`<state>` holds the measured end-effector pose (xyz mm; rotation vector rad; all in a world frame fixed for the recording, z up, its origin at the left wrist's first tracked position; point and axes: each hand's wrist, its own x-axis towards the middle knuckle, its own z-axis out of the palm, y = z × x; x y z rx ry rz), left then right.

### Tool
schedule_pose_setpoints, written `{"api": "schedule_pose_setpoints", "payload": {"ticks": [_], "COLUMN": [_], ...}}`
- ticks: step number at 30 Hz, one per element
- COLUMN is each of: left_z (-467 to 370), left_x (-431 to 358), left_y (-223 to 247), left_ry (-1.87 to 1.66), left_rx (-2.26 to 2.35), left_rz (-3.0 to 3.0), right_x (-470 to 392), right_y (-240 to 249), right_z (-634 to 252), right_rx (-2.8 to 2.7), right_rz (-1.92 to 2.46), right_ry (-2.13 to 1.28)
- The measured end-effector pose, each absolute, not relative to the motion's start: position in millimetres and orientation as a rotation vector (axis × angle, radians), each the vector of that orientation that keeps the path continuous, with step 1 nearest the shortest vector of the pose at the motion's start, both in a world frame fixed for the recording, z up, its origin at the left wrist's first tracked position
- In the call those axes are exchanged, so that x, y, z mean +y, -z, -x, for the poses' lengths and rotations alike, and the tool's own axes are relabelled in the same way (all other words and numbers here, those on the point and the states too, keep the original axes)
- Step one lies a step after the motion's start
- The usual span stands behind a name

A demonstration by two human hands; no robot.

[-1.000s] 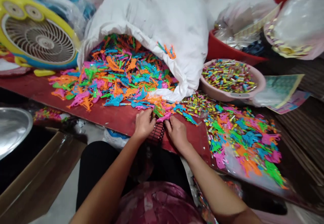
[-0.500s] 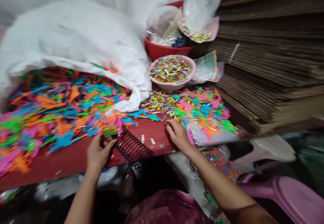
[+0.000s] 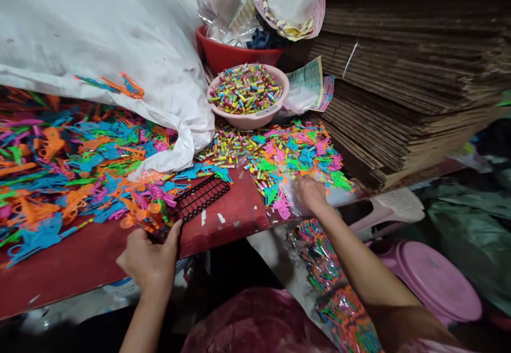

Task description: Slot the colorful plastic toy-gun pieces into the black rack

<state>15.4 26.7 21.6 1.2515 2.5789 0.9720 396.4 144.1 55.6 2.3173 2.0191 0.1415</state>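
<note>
while the left hand (image 3: 148, 260) pinches the near end of a black plastic grid (image 3: 198, 197) at the red counter's (image 3: 80, 260) front edge, the right hand (image 3: 312, 194) rests flat, fingers loosely spread and holding nothing, on colourful plastic toys (image 3: 295, 153) near the right edge. the grid looks light and stiff, best held by its rim.

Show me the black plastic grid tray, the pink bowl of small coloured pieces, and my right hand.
black plastic grid tray (image 3: 202, 197), head view, middle of its grid.
pink bowl of small coloured pieces (image 3: 255, 120), head view, front wall.
right hand (image 3: 311, 194), head view, back of hand.
</note>
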Motion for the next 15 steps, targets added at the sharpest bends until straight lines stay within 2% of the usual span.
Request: {"api": "schedule_pose_setpoints", "payload": {"ticks": [5, 9, 13, 15], "left_z": [-15, -11, -8, -10], "left_x": [19, 13, 5, 0], "left_y": [-20, -14, -1, 3], "left_ry": [-0.927, -1.011, -1.269, -1.444], "left_rx": [2.598, 2.546, 2.436, 2.422], "left_rz": [-1.479, -1.507, -1.473, -1.455], "right_x": [163, 177, 181, 177], "right_y": [-50, -61, -87, -99], "right_z": [-397, -400, -400, -393], "right_rx": [1.982, 2.01, 2.166, 2.279], "right_rz": [-2.393, -2.437, -2.415, -2.448], "right_ry": [-0.083, 0.088, 0.354, 0.718]}}
